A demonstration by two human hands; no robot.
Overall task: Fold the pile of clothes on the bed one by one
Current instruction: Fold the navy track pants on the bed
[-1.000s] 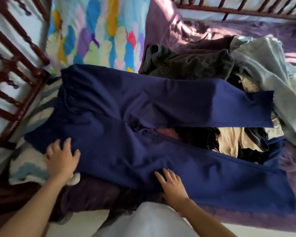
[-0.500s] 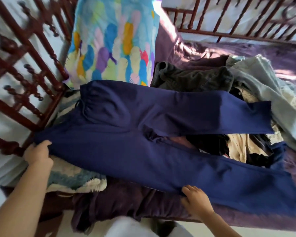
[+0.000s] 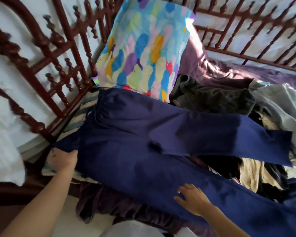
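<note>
Navy blue trousers (image 3: 143,142) lie spread across the bed, waistband to the left and both legs running right over the pile of clothes (image 3: 255,168). My left hand (image 3: 63,159) grips the near corner of the waistband, thumb on top of the cloth. On the near trouser leg my right hand (image 3: 193,199) rests flat with its fingers spread. The far leg ends at the right above the pile.
A colourful feather-print pillow (image 3: 143,53) leans on the dark red wooden bed rail (image 3: 58,82) behind the trousers. A dark green garment (image 3: 212,98) and a pale blue one (image 3: 280,106) lie at the back right. A purple sheet (image 3: 229,74) covers the bed.
My left hand went from lying flat on the waistband to gripping its near corner. My right hand slid rightward along the near leg. The view tilted up toward the bed rail.
</note>
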